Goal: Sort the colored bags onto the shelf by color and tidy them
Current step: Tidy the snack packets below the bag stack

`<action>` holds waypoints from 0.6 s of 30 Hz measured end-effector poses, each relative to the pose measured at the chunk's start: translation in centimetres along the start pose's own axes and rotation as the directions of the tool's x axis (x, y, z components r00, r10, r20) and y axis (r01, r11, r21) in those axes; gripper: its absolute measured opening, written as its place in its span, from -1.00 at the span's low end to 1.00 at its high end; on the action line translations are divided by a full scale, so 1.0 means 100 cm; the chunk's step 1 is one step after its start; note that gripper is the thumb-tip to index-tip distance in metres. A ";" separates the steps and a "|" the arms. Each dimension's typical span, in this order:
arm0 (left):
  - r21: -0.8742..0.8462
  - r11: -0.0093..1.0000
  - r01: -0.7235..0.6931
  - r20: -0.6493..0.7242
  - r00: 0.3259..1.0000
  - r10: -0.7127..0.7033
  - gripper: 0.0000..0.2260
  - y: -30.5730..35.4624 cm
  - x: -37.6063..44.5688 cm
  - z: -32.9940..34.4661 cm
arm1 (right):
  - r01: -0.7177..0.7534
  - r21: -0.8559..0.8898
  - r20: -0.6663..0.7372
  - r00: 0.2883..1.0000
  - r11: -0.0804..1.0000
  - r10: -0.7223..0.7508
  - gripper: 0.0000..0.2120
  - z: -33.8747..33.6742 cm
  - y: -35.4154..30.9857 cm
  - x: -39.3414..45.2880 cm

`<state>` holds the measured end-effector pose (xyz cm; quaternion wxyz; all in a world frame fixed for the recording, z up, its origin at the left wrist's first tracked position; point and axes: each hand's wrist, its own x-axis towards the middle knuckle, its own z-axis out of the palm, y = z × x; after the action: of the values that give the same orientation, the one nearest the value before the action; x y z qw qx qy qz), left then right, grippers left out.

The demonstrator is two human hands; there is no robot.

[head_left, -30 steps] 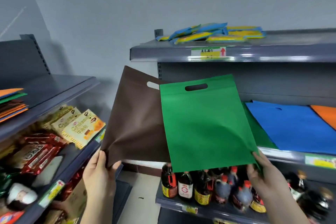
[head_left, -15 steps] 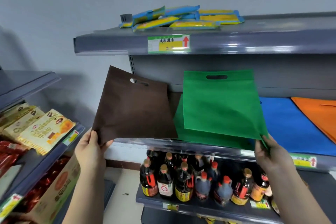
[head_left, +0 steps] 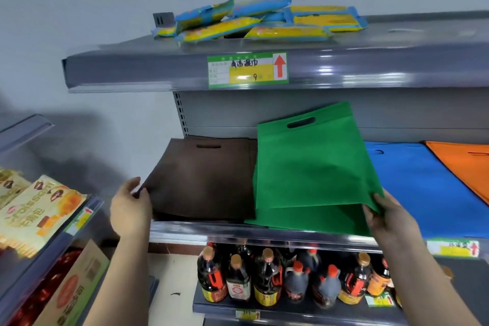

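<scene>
Head view: the brown bag [head_left: 201, 180], held up in the air half a second ago, now lies flat at the left end of the shelf [head_left: 238, 233]. The left hand [head_left: 131, 206] pinches its near-left corner, thumb on top. The green bag [head_left: 312, 164] has come lower too but stays tilted, its far edge raised over the green pile [head_left: 304, 219] just right of the brown. The right hand [head_left: 386, 217] grasps its near-right corner. Blue bags [head_left: 412, 188] and orange bags [head_left: 465, 164] lie further right. Brown looks placed; green likely needs laying down and squaring next
</scene>
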<state>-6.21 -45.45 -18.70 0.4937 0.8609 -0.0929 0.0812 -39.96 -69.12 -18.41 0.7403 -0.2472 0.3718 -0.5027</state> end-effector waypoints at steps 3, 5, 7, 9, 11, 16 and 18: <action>0.194 0.949 -0.250 -0.002 0.967 0.255 -0.68 0.008 -0.001 0.010 | 0.015 -0.073 -0.038 0.999 0.997 -0.018 -0.53 0.006 0.007 0.005; 0.111 0.945 -0.308 0.173 0.942 0.286 -0.69 0.020 -0.013 0.024 | 0.040 -0.135 -0.085 0.995 0.990 -0.052 -0.67 0.009 0.010 0.004; 0.111 0.907 -0.407 0.362 0.866 0.344 -0.66 0.031 -0.030 0.041 | 0.076 -0.189 -0.096 0.991 0.979 -0.096 -0.73 0.012 0.012 0.000; 0.194 0.803 -0.563 0.519 0.754 0.403 -0.58 0.037 -0.045 0.055 | 0.106 -0.288 -0.088 0.987 0.952 -0.137 -0.76 0.014 0.012 -0.005; 0.274 0.707 -0.652 0.665 0.659 0.351 -0.49 0.039 -0.050 0.066 | 0.149 -0.433 -0.076 0.977 0.889 -0.201 -0.79 0.013 0.013 -0.008; 0.236 0.685 -0.689 0.816 0.523 0.245 -0.50 0.026 -0.042 0.079 | 0.303 -0.910 0.166 0.892 0.282 -0.419 -0.66 0.006 0.008 -0.015; 0.199 0.711 -0.674 0.837 0.494 0.235 -0.51 0.027 -0.039 0.080 | 0.314 -0.944 0.255 0.888 0.099 -0.383 -0.59 0.004 0.007 -0.016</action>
<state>-10.26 -53.43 -21.33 0.1205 0.8468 -0.5003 -0.1345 -39.61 -67.41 -18.21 0.2647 -0.7220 0.5537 -0.3195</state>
